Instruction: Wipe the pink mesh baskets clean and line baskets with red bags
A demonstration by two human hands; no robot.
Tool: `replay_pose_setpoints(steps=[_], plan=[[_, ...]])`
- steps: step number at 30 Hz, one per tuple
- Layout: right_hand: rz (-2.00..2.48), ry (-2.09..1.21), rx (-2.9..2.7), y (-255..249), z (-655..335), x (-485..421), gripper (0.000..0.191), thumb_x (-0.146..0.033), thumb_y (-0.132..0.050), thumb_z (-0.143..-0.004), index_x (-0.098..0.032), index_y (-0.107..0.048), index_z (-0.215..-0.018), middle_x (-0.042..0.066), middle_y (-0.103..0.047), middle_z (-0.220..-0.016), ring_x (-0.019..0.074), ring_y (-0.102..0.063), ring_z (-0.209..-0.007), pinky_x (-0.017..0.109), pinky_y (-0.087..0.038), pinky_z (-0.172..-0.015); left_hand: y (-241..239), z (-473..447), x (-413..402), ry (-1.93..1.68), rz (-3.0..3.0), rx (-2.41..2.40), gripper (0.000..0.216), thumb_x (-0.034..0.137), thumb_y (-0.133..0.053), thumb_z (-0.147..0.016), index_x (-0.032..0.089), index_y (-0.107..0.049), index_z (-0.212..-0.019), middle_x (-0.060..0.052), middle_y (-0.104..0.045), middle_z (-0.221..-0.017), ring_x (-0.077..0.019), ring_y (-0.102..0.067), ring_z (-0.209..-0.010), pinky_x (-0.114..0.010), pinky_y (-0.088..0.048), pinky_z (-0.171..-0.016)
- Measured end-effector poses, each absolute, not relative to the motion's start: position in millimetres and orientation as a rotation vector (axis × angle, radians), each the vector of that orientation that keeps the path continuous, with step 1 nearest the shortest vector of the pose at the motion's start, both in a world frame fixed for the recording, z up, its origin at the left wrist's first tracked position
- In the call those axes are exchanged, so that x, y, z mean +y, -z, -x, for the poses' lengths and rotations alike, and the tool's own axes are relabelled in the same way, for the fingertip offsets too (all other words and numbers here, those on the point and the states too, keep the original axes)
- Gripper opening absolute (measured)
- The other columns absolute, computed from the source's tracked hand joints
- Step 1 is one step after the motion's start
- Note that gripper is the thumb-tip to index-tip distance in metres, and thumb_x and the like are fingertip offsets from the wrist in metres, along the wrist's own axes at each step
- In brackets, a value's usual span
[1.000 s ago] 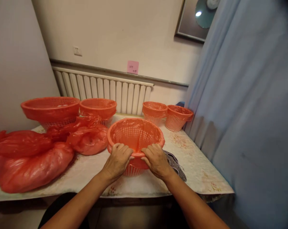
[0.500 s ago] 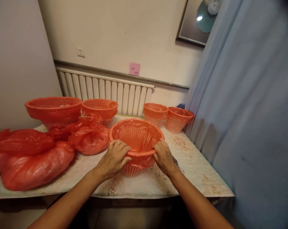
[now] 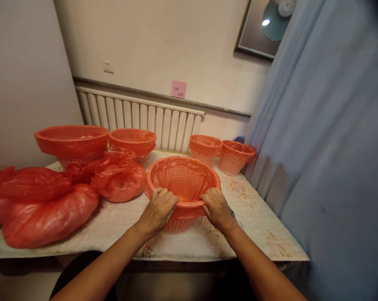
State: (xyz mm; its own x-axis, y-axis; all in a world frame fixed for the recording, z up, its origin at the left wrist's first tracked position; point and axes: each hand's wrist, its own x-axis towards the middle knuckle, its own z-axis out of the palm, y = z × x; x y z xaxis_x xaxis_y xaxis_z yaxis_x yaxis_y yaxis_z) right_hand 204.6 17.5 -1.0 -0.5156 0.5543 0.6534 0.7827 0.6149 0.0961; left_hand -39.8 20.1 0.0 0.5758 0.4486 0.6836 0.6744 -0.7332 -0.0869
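One head cam, high at nr side of tbl (image 3: 261,228), fwd/down view, close to basket (image 3: 189,205), wall (image 3: 176,37) in bkgd.

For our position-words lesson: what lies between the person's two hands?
In the head view, the near rim of the front basket lies between the left hand and right hand.

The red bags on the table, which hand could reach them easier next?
Probably the left hand: it holds the basket on the side closer to the red bags, while the right hand grips farther from them.
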Motion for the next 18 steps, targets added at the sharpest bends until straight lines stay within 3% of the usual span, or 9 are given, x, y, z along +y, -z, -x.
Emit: replay_pose_setpoints(steps=[8, 13, 18], plan=[[1.074, 0.387, -2.204, 0.4, -223.6, 24.5, 0.012, -0.025, -0.042, -0.092, -0.021, -0.051, -0.085, 0.004, -0.053, -0.085, 0.0208, -0.045, -0.085, 0.039, -0.037, -0.085, -7.6, 50.4, 20.4, 0.97, 2.549, -0.943, 0.016, 0.021, -0.042, -0.092, 0.018, -0.057, -0.087, -0.004, -0.056, -0.078, -0.0206, -0.045, -0.077, -0.038, -0.035, -0.079], [1.277, 0.578, -2.101, 5.7, -170.3, -0.8, 0.019, -0.026, -0.046, -0.091, -0.02, -0.05, -0.074, 0.004, -0.05, -0.076, 0.0211, -0.041, -0.077, 0.036, -0.032, -0.074, -12.0, 37.9, 3.4, 0.935, 2.609, -0.931, 0.019, 0.03, -0.05, -0.091, 0.016, -0.056, -0.103, -0.006, -0.059, -0.09, -0.0226, -0.047, -0.087, -0.042, -0.033, -0.089], [1.291, 0.676, -2.114, 0.3, -137.5, -10.0, 0.022, -0.029, -0.046, -0.092, -0.02, -0.051, -0.073, 0.004, -0.051, -0.072, 0.0202, -0.039, -0.071, 0.035, -0.027, -0.066, -3.2, 26.2, 7.0, 0.911, 2.48, -0.97, 0.023, 0.028, -0.039, -0.095, 0.017, -0.056, -0.084, -0.004, -0.055, -0.074, -0.0214, -0.044, -0.075, -0.04, -0.035, -0.079]])
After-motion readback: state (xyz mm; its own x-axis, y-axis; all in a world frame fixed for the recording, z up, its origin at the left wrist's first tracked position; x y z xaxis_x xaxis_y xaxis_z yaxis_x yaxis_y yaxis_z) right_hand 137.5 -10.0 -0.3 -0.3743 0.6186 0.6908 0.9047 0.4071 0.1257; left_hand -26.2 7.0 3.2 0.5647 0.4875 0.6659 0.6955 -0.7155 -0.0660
